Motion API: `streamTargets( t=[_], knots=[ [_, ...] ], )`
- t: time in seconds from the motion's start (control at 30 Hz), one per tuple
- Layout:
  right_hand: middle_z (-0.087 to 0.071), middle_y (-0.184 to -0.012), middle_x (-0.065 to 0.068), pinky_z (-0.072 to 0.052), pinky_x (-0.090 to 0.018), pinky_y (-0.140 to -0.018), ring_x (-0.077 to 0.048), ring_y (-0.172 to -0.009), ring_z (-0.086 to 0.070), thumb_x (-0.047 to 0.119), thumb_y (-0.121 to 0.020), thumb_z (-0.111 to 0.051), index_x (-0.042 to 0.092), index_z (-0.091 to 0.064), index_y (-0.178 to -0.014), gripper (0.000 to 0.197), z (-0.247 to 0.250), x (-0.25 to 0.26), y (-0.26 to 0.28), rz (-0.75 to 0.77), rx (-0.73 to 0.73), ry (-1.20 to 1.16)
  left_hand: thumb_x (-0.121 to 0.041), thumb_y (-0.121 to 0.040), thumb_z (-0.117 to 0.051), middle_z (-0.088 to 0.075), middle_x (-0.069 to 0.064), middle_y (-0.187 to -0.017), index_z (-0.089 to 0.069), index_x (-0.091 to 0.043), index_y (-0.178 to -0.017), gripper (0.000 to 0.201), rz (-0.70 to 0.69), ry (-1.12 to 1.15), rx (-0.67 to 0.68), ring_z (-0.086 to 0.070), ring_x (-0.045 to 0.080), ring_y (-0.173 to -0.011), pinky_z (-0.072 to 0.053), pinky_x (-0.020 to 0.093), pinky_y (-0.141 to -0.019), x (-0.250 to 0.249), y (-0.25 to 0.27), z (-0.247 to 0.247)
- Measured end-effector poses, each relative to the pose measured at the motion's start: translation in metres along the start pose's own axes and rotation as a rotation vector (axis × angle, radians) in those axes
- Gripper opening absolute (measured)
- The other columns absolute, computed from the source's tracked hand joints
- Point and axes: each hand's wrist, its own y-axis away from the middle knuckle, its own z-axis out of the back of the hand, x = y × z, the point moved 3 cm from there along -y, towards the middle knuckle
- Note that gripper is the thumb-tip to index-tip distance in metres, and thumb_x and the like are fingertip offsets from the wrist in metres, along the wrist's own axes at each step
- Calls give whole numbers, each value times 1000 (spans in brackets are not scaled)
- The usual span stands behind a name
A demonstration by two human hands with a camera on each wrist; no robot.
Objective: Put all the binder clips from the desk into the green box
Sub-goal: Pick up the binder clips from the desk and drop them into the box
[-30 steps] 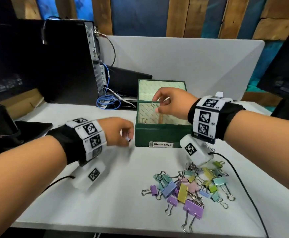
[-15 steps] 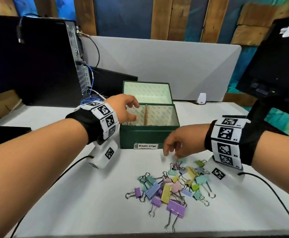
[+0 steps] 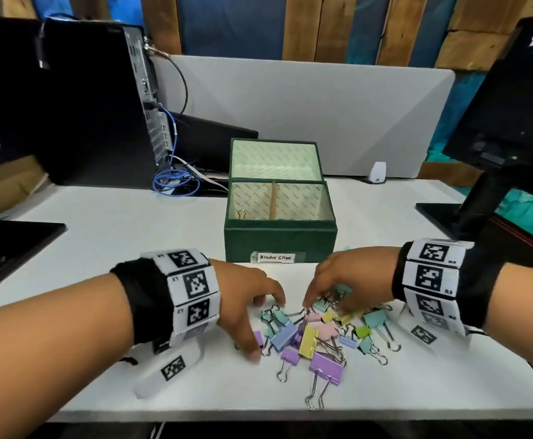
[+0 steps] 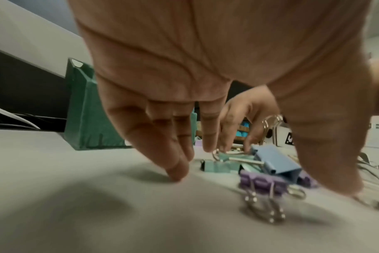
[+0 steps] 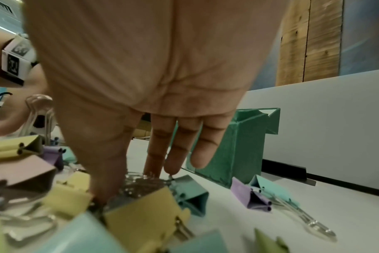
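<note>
Many binder clips (image 3: 317, 331) piled on white desk (image 3: 132, 236).

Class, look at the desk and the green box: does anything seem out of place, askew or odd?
Nothing is damaged. The binder clips lie in a tangled heap on the desk in front of the open green box, which holds only one visible clip in its left compartment. Both hands reach into the heap.

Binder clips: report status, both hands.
Left hand open, fingers touching desk at pile's edge. Right hand pinching into binder clips. Green box open, nearly empty. Nothing in the way.
</note>
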Motion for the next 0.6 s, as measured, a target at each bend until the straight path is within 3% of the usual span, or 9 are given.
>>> streamTargets(
  t=[0.1, 0.2, 0.37, 0.47, 0.53, 0.6],
  knots=[
    [-59, -117, 8, -49, -31, -90, -14, -103, -56, 23, -87, -62, 42, -54, -122, 40, 0, 2, -4, -26, -31, -28, -44, -70, -75, -50, -8, -121, -43, -34, -127, 67, 30, -12, -26, -49, 11, -88, -46, 27, -81, -3, -5, -4],
    [-61, -104, 6, -48, -27, -81, -12, -90, -55, 21, -86, -62, 36, -58, -117, 35, -1, -1, -6, -72, -39, -83, -39, -73, -72, -51, -9, -110, -51, -32, -116, 48, 58, 3, -85, -50, 12, -84, -49, 31, -86, 3, -9, -6],
    [-60, -96, 6, -43, -19, -70, -10, -84, -54, 19, -85, -64, 27, -63, -107, 23, -2, -5, -9, -93, -82, -152, -25, -75, -66, -47, -11, -102, -57, -28, -102, 28, 105, 15, -117, -57, 16, -94, -50, 31, -86, 13, -8, -4],
    [-64, -102, 3, -47, -23, -76, -13, -89, -58, 18, -87, -60, 28, -62, -107, 22, -2, -6, -10, -94, -93, -162, -27, -78, -64, -47, -11, -103, -57, -28, -104, 27, 111, -3, -149, -51, 13, -91, -48, 29, -85, 15, -7, -3],
    [-63, -102, 5, -49, -28, -83, -13, -90, -57, 19, -90, -55, 31, -61, -111, 25, 0, -6, -8, -90, -89, -179, -37, -78, -64, -48, -12, -104, -57, -31, -105, 29, 105, 30, -173, -52, 10, -90, -48, 28, -87, 17, -2, -3],
    [-57, -97, 13, -48, -27, -85, -10, -89, -54, 24, -88, -57, 35, -58, -115, 29, 2, -5, -4, -79, -49, -203, -52, -71, -68, -48, -14, -108, -54, -36, -111, 45, 83, 77, -129, -53, 8, -94, -47, 30, -91, 20, 4, -6]
  ],
)
